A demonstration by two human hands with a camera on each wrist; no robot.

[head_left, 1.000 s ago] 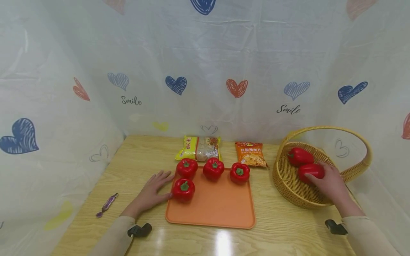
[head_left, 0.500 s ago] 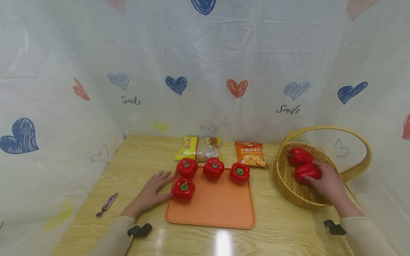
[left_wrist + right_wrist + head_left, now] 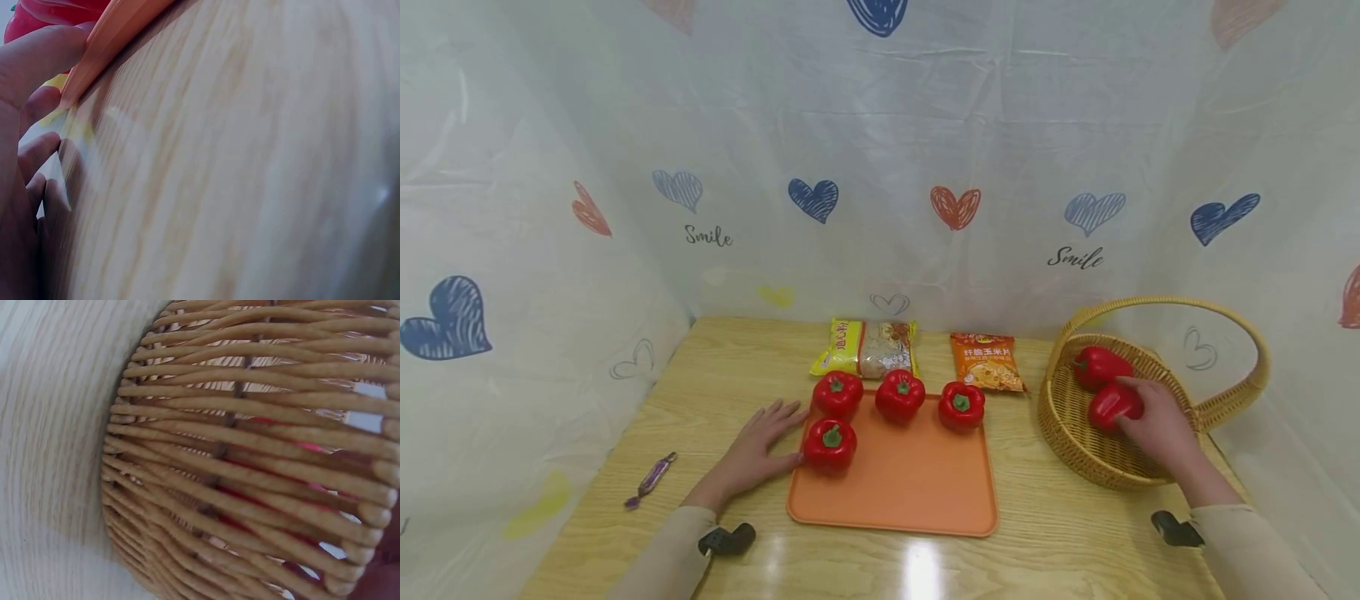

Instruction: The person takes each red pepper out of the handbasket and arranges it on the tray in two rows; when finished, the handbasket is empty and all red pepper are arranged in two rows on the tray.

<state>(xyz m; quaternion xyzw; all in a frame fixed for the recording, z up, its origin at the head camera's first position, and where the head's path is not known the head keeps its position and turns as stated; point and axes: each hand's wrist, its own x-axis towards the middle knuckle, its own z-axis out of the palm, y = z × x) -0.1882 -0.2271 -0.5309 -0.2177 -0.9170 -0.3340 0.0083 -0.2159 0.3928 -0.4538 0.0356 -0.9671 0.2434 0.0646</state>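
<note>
Right hand [image 3: 1161, 422]: positioned inside the round, tan woven wicker basket [image 3: 1078, 467] with a tall arched handle, at the right of the pale wood-grain surface [image 3: 1060, 533]. Its grip is closed on a glossy red bell pepper [image 3: 1107, 408], thumb on the near side and fingers on the far side. The pepper lies within the basket wall; whether it bears on the basket floor cannot be determined. A second glossy red bell pepper [image 3: 1102, 367] with a green stem lies just behind it in the basket. In the right wrist view, red shows through gaps in the weave.

Left hand [image 3: 756, 450]: grip empty, fingers extended and spread, at the left edge of the flat, rectangular orange tray [image 3: 910, 500]. The left wrist view shows the thumb touching the tray rim.

Four red bell peppers with green stems occupy the tray: near-left [image 3: 830, 446], rear-left [image 3: 838, 393], rear-middle [image 3: 900, 397] and rear-right [image 3: 962, 406]. Behind the tray lie a yellow printed plastic packet [image 3: 859, 350] and, to its right, an orange printed snack packet [image 3: 987, 362]. A purple twist-wrapped candy [image 3: 651, 480] lies left of the left hand.
</note>
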